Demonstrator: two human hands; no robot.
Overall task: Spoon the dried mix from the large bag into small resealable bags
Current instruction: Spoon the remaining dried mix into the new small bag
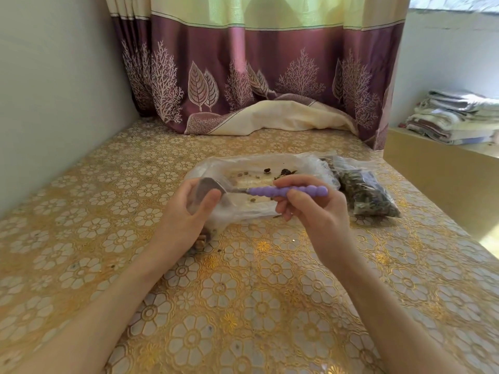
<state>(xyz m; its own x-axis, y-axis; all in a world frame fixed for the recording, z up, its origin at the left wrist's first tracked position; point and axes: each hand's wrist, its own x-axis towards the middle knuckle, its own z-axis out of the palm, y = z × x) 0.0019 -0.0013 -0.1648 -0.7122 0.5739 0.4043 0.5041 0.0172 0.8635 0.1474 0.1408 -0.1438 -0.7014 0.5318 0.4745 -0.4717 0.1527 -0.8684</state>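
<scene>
Over the table, right hand (310,203) pinches spoon (286,190); left hand (186,211) apparently grips bag (213,225).

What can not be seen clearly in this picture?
- Head view: the small bag is mostly hidden by the left hand; its fill level is unclear.
- The spoon bowl is blurred behind plastic, so any load is unclear.
- The large bag holds scattered pieces too small to identify.

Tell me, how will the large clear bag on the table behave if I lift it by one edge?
The large clear bag looks like thin, crumpled film, so it would probably flop and fold. Only scattered bits of mix remain inside, so it is likely very light. Those bits would probably slide toward the lowest corner.
</scene>
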